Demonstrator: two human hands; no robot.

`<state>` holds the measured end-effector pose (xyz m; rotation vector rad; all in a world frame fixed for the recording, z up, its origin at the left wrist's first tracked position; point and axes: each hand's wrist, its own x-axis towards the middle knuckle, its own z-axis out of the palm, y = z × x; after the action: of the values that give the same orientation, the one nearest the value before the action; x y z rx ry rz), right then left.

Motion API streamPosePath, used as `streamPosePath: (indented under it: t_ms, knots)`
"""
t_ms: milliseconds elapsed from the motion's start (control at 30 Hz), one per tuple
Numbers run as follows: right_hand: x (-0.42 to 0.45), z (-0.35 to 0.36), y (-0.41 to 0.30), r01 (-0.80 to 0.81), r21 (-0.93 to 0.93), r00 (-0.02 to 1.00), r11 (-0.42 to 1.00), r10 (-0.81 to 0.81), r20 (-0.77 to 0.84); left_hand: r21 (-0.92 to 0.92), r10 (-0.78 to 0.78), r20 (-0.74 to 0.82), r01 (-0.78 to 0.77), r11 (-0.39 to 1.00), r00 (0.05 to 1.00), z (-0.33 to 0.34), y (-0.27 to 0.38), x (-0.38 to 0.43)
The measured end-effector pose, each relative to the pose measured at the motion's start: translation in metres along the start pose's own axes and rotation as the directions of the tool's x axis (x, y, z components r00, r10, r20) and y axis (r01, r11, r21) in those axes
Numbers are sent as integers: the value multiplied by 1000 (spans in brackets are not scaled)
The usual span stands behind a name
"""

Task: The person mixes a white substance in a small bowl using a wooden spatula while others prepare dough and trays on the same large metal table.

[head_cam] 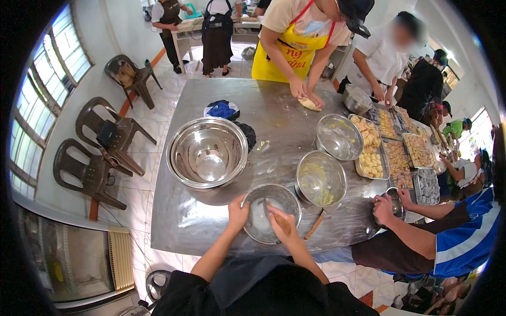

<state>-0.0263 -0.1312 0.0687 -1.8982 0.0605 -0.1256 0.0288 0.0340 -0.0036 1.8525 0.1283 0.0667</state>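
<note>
In front of me a steel mixing bowl stands on the metal table, with a whitish layer over its bottom. My left hand grips its left rim, thumb over the edge. Inside the bowl, my right hand holds a wooden-handled tool whose narrow end points toward the bowl's far side; the exact kind is unclear. Just right of the bowl lies a spatula with a wooden handle. Beyond it is another steel bowl, smeared with yellow residue.
Large nested steel bowls stand at the left on the metal table. Another smeared bowl adjoins trays of dough pieces at the right. Across, a person in a yellow apron presses dough. A blue-sleeved person handles a pot.
</note>
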Motion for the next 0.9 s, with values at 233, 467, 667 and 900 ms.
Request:
streamPosePath:
  t_ms: [233, 467, 667, 900]
  knots:
    - [0, 0, 3, 36, -14, 986, 999, -34, 165, -7, 46, -6, -46, 999, 999, 2, -2, 2]
    - [5, 4, 21, 11, -4, 962, 1000, -10, 272, -5, 63, 5, -63, 998, 998, 2, 4, 3]
    - [-2, -11, 23, -41, -155, 985, 987, 65, 159, 19, 14, 13, -14, 1000, 1000, -3, 12, 0]
    - [-6, 11, 37, -28, 23, 984, 999, 24, 179, -12, 5, 31, -5, 1000, 1000, 0, 17, 2]
